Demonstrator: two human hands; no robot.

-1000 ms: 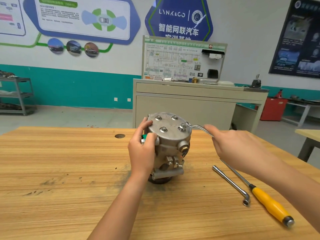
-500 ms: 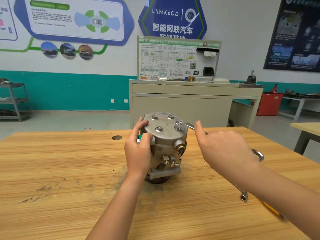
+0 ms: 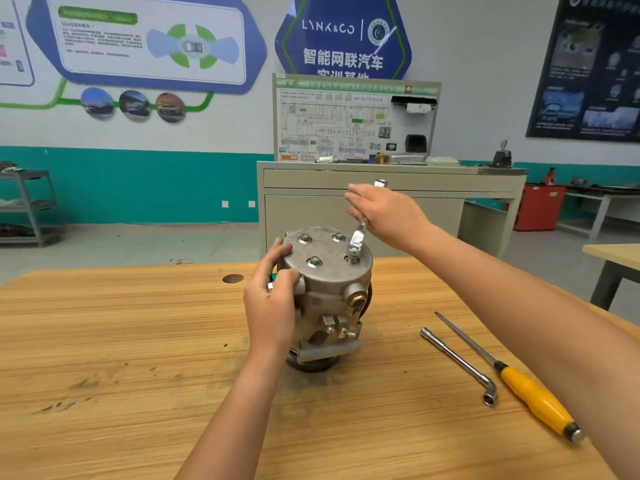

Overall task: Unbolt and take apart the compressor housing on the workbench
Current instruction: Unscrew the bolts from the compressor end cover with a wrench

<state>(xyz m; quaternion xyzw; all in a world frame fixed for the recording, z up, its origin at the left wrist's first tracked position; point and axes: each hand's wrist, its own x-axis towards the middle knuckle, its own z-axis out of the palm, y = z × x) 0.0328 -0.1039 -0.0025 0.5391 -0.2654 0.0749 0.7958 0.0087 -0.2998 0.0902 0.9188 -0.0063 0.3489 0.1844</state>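
The surface (image 3: 104, 341) carries the compressor housing (image 3: 329, 292) upright at its middle, the left hand (image 3: 272, 303) gripping its side to brace it. The right hand (image 3: 388, 211) holds a wrench (image 3: 358, 237) whose ring sits on one raised cover bolt (image 3: 353, 253); the turn probably goes best with the ring fully seated.

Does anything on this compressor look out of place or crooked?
One bolt on the round grey metal compressor cover stands raised, thread showing under its head, with the silver wrench in the right hand on it. The other three visible bolts sit flush. Likely just loosened, not damaged.
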